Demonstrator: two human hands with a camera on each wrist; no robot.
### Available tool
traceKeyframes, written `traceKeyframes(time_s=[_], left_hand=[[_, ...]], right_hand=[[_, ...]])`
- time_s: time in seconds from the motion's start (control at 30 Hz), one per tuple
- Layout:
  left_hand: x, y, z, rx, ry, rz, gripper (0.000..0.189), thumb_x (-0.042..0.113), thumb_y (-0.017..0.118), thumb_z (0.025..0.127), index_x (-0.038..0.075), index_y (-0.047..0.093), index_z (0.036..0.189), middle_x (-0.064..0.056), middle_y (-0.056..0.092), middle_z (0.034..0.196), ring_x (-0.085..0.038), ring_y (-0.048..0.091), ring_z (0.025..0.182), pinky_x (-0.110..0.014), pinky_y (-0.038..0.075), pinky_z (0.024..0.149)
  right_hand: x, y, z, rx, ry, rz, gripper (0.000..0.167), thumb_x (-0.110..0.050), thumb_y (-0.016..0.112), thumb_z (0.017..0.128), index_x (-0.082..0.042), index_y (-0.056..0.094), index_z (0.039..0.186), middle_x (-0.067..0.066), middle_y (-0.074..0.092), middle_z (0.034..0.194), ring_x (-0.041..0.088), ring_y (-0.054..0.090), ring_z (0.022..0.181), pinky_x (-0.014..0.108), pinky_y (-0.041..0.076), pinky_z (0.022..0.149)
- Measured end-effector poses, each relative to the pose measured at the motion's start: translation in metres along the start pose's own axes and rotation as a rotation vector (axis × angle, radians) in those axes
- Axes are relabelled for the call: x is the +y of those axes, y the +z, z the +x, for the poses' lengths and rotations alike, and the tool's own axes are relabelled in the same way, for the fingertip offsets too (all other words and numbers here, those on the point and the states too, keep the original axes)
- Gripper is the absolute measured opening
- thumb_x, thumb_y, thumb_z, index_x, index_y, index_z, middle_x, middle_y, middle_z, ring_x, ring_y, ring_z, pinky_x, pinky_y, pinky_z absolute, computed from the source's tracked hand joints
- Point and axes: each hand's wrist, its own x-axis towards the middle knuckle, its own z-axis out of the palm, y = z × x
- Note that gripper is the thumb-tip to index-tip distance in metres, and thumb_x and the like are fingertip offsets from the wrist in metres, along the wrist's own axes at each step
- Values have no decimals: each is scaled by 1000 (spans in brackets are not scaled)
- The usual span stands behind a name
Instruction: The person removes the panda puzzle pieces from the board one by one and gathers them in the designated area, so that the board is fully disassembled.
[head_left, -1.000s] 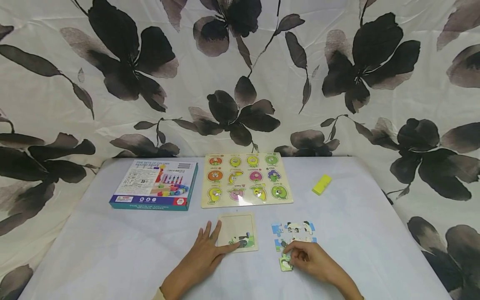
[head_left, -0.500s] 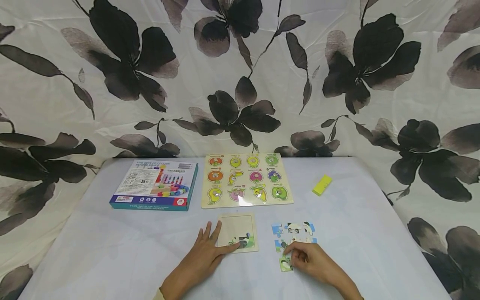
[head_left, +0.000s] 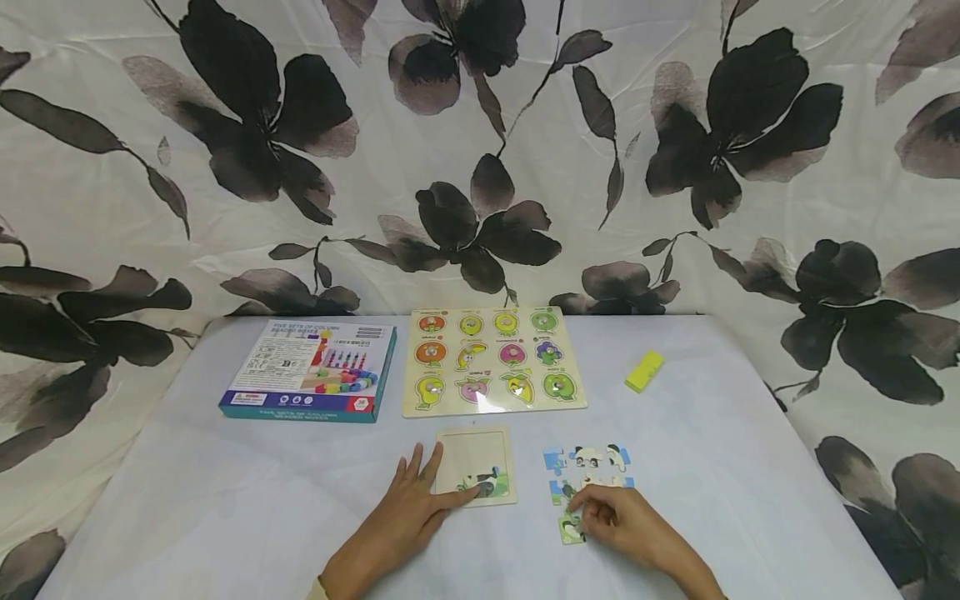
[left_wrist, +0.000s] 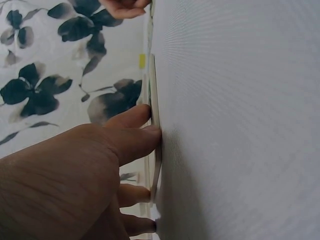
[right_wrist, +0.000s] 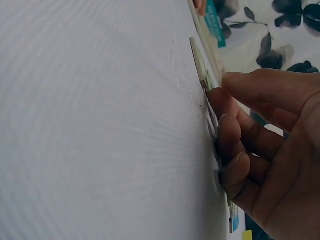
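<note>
My left hand (head_left: 408, 504) rests at a small square wooden puzzle tray (head_left: 471, 450), its fingers spread along the left side and its thumb on the panda pieces (head_left: 492, 482) in the lower right corner. In the left wrist view, fingertips and thumb lie along the edge of the tray (left_wrist: 155, 90). Right of the tray, my right hand (head_left: 630, 521) has curled fingers and pinches a green panda puzzle piece (head_left: 569, 529) low over the table. The right wrist view shows thumb and forefinger at the end of that piece (right_wrist: 198, 60). Several loose puzzle pieces (head_left: 587, 456) lie beyond, partly hidden by the hand.
Behind the tray lies a fruit puzzle board (head_left: 495, 398). A boxed set (head_left: 300, 375) with a teal side is at the back left, and a yellow block (head_left: 644, 370) at the back right. A floral cloth (head_left: 480, 100) hangs behind the white-covered table (head_left: 225, 500).
</note>
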Motion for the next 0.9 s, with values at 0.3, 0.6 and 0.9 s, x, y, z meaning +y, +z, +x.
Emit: traceKeyframes(time_s=[0.3, 0.6, 0.9], left_hand=[[-2, 0, 0, 11, 10, -9, 40, 27, 56, 96, 47, 55, 131, -29, 23, 153, -55, 13, 139, -69, 16, 108], [3, 1, 1, -5, 14, -55, 41, 32, 59, 94, 45, 54, 132, -24, 17, 156, -50, 5, 142, -69, 11, 109], [11, 8, 8, -24, 82, 2, 45, 48, 55, 93, 41, 51, 137, -21, 13, 158, -51, 0, 142, -69, 13, 108]], right_hand=[[-7, -1, 6, 1, -26, 4, 12, -7, 64, 90, -15, 68, 97, -9, 59, 75, -1, 47, 62, 19, 44, 52], [-23, 0, 24, 2, -65, -55, 8, -12, 64, 91, -13, 69, 98, -10, 58, 75, -1, 48, 64, 19, 45, 55], [-41, 11, 64, -10, -117, -86, 17, -12, 63, 92, -11, 70, 108, -11, 64, 87, 5, 57, 77, 23, 50, 67]])
